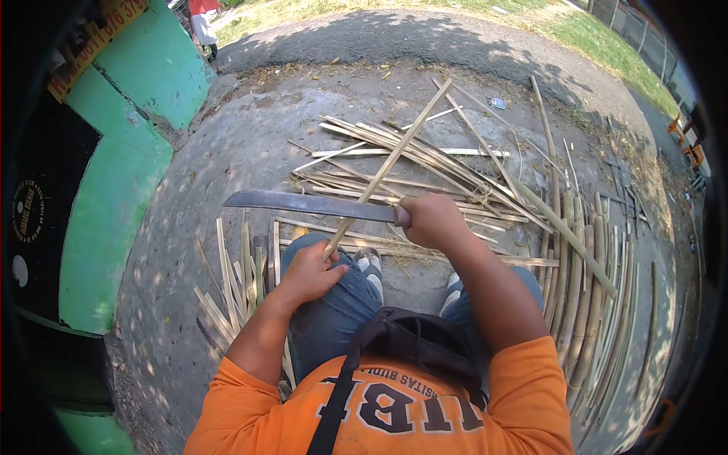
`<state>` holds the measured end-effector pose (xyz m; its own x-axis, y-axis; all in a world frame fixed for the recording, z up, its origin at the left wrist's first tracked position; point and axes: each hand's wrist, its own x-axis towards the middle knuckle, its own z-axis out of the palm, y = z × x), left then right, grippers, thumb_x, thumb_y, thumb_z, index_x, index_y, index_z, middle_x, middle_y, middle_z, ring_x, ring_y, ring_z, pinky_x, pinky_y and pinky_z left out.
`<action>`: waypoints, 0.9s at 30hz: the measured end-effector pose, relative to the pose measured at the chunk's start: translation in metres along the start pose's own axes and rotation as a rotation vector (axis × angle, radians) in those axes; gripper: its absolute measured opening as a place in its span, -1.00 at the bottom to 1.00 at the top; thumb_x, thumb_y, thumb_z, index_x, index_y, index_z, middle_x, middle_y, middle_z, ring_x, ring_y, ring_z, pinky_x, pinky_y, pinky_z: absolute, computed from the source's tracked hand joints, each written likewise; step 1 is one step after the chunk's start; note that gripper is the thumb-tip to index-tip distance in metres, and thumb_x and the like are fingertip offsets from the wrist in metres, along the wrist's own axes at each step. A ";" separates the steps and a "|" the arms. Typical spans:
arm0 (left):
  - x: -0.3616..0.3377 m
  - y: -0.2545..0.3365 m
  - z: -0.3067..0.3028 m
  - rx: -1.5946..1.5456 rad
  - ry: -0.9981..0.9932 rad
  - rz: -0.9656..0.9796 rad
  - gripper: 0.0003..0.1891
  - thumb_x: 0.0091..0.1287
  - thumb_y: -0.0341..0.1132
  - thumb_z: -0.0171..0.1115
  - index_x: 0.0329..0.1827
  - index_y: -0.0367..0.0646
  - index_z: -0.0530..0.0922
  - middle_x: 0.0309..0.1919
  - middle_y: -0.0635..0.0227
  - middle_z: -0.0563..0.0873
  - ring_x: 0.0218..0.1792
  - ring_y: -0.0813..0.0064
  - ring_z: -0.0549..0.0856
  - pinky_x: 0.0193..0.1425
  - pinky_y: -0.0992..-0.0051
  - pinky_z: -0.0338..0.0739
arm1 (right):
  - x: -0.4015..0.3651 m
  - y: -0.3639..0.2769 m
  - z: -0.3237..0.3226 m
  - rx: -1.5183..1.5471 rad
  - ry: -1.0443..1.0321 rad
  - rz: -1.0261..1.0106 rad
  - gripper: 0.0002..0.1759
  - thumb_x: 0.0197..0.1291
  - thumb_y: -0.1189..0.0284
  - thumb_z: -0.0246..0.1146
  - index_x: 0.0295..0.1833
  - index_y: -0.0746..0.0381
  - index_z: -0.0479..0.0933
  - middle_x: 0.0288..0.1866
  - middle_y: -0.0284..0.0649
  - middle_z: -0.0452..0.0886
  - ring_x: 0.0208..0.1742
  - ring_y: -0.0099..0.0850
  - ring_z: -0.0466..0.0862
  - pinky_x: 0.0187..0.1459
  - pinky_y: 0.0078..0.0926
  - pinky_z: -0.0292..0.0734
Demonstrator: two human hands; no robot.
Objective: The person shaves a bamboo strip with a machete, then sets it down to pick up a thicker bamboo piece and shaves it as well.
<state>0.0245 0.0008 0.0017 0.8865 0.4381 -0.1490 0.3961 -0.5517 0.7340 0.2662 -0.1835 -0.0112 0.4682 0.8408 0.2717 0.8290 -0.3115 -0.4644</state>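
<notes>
Outdoors on a bare concrete ground (227, 144), green wall (121, 174) way off past the machete's tip. The machete (303, 203) lies level across the lap, right hand (431, 220) with its fingers wrapped tight round the handle. A long bamboo strip (394, 155) crosses the machete near mid-blade and slants up and away over it. Its near end sits below the machete in the left hand (307, 274), fingers curled shut on it just above the jeans (334, 311). Beyond the machete is a loose pile (455, 178) of more strips, past its handle a fan of curved slats (584, 303), and under its tip some short offcuts (243, 280). I'd guess that strip is light, stiff but whippy, with splintery edges, so low down near the end looks like the sane place to hold it. The machete looks blade-heavy, so it's handle only.
</notes>
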 end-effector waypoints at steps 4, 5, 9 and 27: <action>-0.006 0.009 -0.006 0.000 -0.035 -0.041 -0.65 0.24 -0.31 0.61 -0.17 -0.21 0.54 -0.51 0.46 0.53 -0.45 0.63 0.48 -0.36 0.47 0.42 | 0.011 0.019 -0.007 -0.026 0.037 0.144 -0.85 0.21 0.33 0.30 -0.28 0.15 0.70 -0.34 0.02 0.73 -0.21 0.12 0.73 -0.14 0.06 0.64; -0.006 0.011 -0.008 0.006 -0.042 -0.050 -0.65 0.23 -0.31 0.61 -0.17 -0.21 0.54 -0.51 0.45 0.53 -0.45 0.62 0.48 -0.36 0.47 0.42 | 0.013 0.025 -0.012 -0.009 0.060 0.222 -0.85 0.21 0.32 0.30 -0.24 0.13 0.72 -0.31 0.02 0.75 -0.18 0.10 0.75 -0.11 0.06 0.65; -0.007 0.007 -0.007 0.030 -0.069 -0.045 -0.63 0.24 -0.24 0.61 -0.14 -0.25 0.58 -0.55 0.29 0.63 -0.51 0.49 0.55 -0.36 0.38 0.48 | 0.010 0.045 -0.027 0.033 0.109 0.375 -0.81 0.28 0.30 0.28 -0.16 0.15 0.73 -0.25 0.06 0.77 -0.14 0.12 0.75 -0.06 0.07 0.66; -0.008 0.009 0.007 0.197 0.096 0.032 -0.62 0.22 -0.17 0.61 -0.12 -0.22 0.62 -0.56 0.21 0.63 -0.52 0.29 0.64 -0.36 0.31 0.50 | 0.001 0.006 -0.043 -0.065 -0.126 0.308 -0.78 0.34 0.32 0.22 -0.18 0.22 0.69 -0.25 0.10 0.74 -0.12 0.15 0.73 -0.05 0.08 0.64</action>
<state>0.0228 -0.0127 0.0043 0.8761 0.4787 -0.0576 0.4159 -0.6901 0.5923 0.2850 -0.2035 0.0224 0.6618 0.7495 0.0188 0.6741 -0.5839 -0.4524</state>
